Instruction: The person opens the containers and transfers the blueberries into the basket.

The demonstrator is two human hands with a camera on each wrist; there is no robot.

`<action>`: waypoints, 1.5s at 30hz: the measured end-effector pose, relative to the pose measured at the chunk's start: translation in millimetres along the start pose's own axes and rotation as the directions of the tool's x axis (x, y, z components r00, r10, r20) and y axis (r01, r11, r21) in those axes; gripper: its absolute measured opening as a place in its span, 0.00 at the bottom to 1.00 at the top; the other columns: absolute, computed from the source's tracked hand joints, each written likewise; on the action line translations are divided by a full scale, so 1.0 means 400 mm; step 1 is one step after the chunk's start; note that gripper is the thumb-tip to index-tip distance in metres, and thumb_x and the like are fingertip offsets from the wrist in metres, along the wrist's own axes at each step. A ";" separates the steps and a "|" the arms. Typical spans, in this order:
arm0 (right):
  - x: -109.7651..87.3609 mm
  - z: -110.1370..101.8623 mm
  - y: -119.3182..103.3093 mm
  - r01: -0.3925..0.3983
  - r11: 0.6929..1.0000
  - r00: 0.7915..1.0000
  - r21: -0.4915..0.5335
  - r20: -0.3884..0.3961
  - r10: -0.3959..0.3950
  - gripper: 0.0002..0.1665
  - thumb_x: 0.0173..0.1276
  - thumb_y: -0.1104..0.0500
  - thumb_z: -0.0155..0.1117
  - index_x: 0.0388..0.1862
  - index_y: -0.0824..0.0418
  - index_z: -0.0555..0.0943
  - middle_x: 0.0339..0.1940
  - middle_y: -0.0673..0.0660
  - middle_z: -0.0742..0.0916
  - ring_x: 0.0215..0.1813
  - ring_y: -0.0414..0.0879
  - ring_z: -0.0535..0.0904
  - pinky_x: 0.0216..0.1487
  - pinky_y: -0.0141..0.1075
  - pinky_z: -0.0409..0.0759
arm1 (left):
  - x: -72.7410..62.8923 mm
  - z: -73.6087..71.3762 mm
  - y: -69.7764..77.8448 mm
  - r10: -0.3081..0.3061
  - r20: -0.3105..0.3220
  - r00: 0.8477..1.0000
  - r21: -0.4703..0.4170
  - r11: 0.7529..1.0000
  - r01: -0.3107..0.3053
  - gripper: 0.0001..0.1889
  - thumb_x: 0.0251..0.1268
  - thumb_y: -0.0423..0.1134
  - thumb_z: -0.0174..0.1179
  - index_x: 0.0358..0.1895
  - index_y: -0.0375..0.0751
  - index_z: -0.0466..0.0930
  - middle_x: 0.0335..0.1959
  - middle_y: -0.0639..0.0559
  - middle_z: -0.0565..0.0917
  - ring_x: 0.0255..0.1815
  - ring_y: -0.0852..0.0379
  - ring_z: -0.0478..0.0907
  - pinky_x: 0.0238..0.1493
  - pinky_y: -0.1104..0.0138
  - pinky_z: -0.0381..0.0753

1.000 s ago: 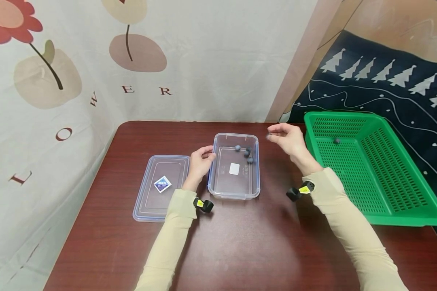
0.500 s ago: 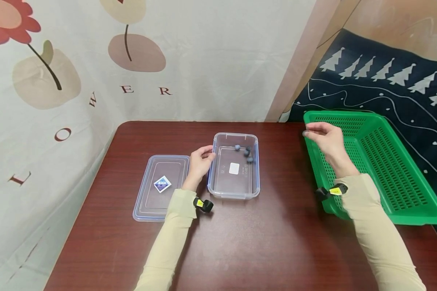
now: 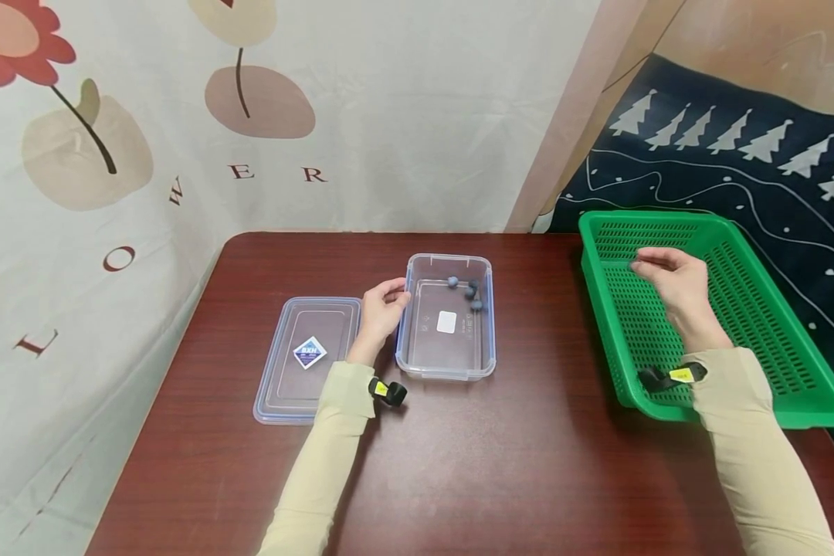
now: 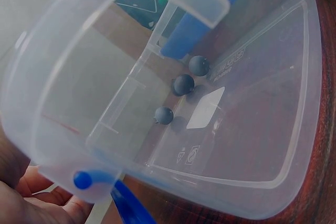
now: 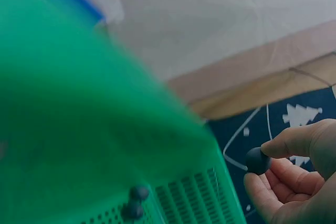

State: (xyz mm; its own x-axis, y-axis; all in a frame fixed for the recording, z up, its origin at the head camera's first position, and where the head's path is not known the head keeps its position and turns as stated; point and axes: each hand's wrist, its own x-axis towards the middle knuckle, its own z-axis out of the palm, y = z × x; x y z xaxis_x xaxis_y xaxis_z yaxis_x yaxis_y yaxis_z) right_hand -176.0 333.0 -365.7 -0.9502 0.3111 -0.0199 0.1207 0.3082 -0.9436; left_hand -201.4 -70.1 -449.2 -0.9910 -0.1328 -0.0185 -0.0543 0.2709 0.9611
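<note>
My right hand (image 3: 677,289) is over the green basket (image 3: 622,347), pinching a blueberry (image 5: 257,161) between thumb and fingers. Two more dark blueberries (image 5: 133,211) show in the basket in the right wrist view; in the head view the hand covers that area. My left hand (image 3: 382,313) touches the left side of a clear plastic food container (image 3: 431,351) with relaxed fingers. In the left wrist view its fingers (image 4: 39,200) lie outside the container, beside a blue clip (image 4: 128,203). Several blueberries (image 4: 184,84) rest in the container near its far right corner.
The clear lid (image 3: 313,394) with a blue-and-white sticker lies flat to the left of the container, partly under the left forearm. A printed curtain (image 3: 417,154) hangs behind the brown table (image 3: 472,463). Dark cloth with white trees (image 3: 723,147) lies beyond the basket.
My right hand has moved right, from the table's back edge to over the green basket, still holding the blueberry. The left hand and container have stayed in place.
</note>
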 end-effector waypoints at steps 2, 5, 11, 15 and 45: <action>0.003 -0.011 0.010 -0.014 1.000 1.000 0.015 -0.004 0.014 0.13 0.63 0.64 0.63 0.32 0.43 0.80 0.27 0.35 0.81 0.33 0.28 0.76 0.36 0.20 0.74 | 0.000 0.000 -0.001 0.000 0.001 1.000 -0.001 1.000 0.000 0.15 0.60 0.27 0.58 0.51 0.29 0.79 0.46 0.36 0.82 0.46 0.45 0.79 0.49 0.61 0.79; 0.009 -0.026 0.024 -0.066 0.989 0.998 0.129 0.010 0.065 0.13 0.62 0.66 0.63 0.29 0.45 0.82 0.26 0.39 0.82 0.31 0.30 0.78 0.34 0.20 0.76 | 0.000 0.000 -0.001 -0.003 0.004 1.000 -0.002 1.000 0.003 0.15 0.60 0.27 0.58 0.51 0.29 0.78 0.46 0.36 0.82 0.46 0.45 0.79 0.49 0.61 0.79; 0.034 -0.041 0.055 -0.182 0.947 0.983 0.264 0.053 0.174 0.11 0.61 0.67 0.65 0.28 0.49 0.82 0.26 0.41 0.83 0.30 0.31 0.81 0.35 0.22 0.78 | 0.001 0.000 -0.001 -0.003 0.001 1.000 -0.003 1.000 0.003 0.15 0.60 0.27 0.58 0.51 0.29 0.79 0.46 0.36 0.82 0.45 0.46 0.79 0.48 0.62 0.79; 0.054 -0.048 0.086 -0.215 0.954 0.977 0.209 0.043 0.210 0.09 0.61 0.64 0.65 0.29 0.48 0.82 0.30 0.41 0.81 0.32 0.31 0.81 0.40 0.23 0.78 | 0.002 0.001 -0.002 -0.009 0.001 1.000 -0.008 1.000 0.009 0.15 0.60 0.27 0.58 0.51 0.29 0.79 0.46 0.36 0.82 0.45 0.46 0.79 0.48 0.62 0.79; 0.084 -0.025 0.067 -0.307 0.940 0.950 0.152 -0.004 0.311 0.10 0.64 0.60 0.62 0.44 0.54 0.76 0.38 0.43 0.74 0.33 0.28 0.74 0.62 0.32 0.68 | 0.000 -0.002 0.000 -0.012 0.006 1.000 -0.005 1.000 0.012 0.15 0.60 0.27 0.58 0.51 0.29 0.79 0.46 0.36 0.82 0.45 0.46 0.79 0.48 0.61 0.79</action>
State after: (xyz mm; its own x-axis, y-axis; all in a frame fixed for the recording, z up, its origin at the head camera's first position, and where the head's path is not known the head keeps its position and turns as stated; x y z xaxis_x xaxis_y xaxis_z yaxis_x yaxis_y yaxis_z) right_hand -201.9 360.8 -388.4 -0.8643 0.3951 -0.3111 0.3614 0.0578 -0.9306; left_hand -201.4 -70.9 -449.0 -0.9909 -0.1307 -0.0317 -0.0657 0.2649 0.9620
